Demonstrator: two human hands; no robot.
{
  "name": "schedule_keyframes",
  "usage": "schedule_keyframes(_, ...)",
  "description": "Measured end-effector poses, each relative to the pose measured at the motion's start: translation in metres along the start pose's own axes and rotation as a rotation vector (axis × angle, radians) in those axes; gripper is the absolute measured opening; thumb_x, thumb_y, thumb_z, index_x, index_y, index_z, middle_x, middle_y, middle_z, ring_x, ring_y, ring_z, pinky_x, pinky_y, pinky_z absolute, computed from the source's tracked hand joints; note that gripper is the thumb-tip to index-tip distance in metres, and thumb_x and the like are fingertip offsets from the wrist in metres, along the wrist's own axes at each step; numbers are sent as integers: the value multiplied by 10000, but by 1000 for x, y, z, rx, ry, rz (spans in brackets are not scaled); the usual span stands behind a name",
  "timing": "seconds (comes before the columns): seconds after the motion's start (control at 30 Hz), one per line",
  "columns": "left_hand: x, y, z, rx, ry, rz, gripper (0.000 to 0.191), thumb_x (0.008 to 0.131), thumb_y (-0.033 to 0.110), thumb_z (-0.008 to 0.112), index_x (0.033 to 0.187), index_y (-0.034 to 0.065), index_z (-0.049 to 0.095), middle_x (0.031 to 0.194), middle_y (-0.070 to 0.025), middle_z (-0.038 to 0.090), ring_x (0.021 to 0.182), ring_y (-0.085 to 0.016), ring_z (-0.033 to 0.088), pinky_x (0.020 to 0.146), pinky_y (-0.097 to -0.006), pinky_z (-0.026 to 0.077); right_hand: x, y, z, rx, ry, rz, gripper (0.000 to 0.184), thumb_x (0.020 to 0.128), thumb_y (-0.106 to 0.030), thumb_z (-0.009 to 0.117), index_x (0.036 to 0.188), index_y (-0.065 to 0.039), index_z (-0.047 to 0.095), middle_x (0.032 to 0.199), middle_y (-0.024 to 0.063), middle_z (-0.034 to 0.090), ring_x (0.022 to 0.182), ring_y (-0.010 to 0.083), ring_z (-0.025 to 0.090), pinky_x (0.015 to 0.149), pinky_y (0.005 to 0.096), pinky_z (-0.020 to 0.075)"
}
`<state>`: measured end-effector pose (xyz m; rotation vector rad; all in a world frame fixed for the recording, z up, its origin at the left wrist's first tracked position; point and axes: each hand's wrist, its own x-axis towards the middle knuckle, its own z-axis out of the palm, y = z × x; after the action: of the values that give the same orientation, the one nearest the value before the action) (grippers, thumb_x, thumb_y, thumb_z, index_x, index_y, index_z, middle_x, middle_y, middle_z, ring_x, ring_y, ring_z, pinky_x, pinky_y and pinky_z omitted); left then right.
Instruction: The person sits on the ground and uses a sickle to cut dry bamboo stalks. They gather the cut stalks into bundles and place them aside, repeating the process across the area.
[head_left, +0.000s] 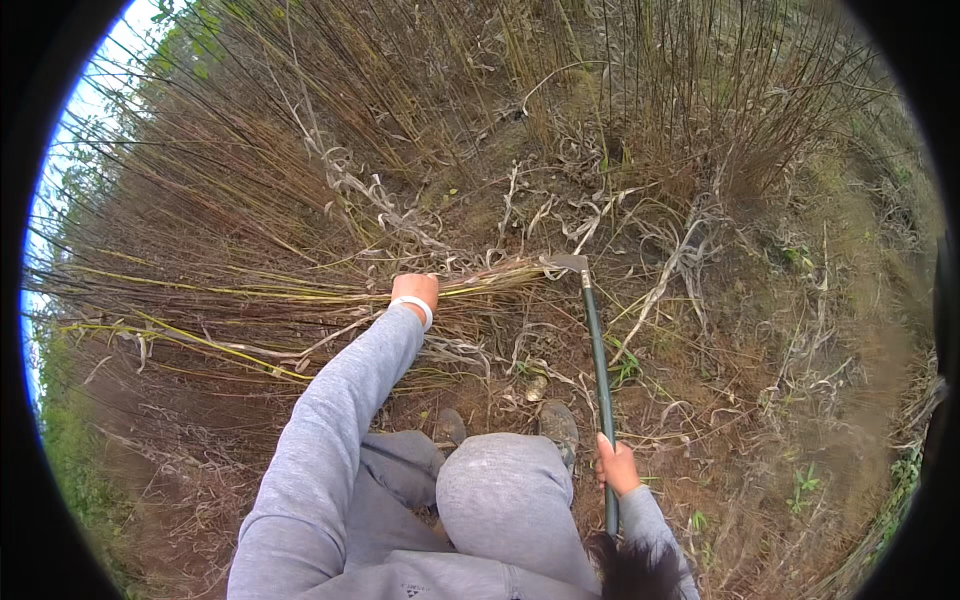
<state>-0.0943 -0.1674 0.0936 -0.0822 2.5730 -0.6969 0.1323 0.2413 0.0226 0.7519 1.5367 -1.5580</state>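
Note:
My left hand (416, 289), with a white band at its wrist, is closed around a bundle of thin dry stalks (495, 279). The bundle lies nearly level, its tops fanning out to the left and its base ends to the right. In my right hand (616, 466) is the dark green handle of a sickle (598, 352), gripped near its lower end. The sickle's curved blade (566, 261) points left and meets the base ends of the bundle. Whether it has cut into them I cannot tell.
Standing thin stalks (675, 97) rise beyond the bundle. Dry, curled leaves and pale fallen stems (664, 277) litter the brown soil. My bent knee (502, 480) and a shoe (559, 427) are close below the bundle. Small green sprouts (804, 484) grow at the right.

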Motion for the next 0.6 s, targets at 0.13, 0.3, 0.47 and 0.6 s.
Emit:
schedule_keyframes(0.13, -2, 1, 26, -79, 139, -29, 203, 901, 157, 445, 918, 115, 643, 851, -97, 688, 824, -258, 669, 678, -381, 516, 34, -54, 16, -138, -48, 42, 475, 886, -488, 518, 683, -62, 467, 498, 11, 430, 365, 130, 421, 354, 299, 365)
schedule_keyframes(0.3, 15, -1, 41, 7, 133, 12, 188, 897, 155, 444, 916, 108, 625, 841, -101, 685, 796, -263, 671, 666, -386, 514, -33, -5, 5, -190, 15, 22, 449, 884, -506, 512, 737, -82, 511, 522, -11, 432, 385, 109, 407, 349, 282, 358)
schedule_keyframes(0.47, 8, 4, 53, 62, 215, 145, 159, 895, 165, 459, 939, 131, 608, 884, -95, 667, 820, -245, 659, 698, -390, 482, -127, 64, -14, -107, 96, 27, 486, 874, -535, 507, 728, -72, 528, 544, 11, 473, 417, 146, 451, 398, 317, 376)
schedule_keyframes(0.6, -4, 1, 56, 48, 233, 173, 156, 883, 155, 463, 943, 135, 605, 904, -77, 652, 868, -241, 638, 731, -370, 466, -179, 56, -10, -153, 144, -6, 474, 875, -516, 522, 749, -60, 547, 579, 13, 499, 504, 139, 483, 484, 314, 404)
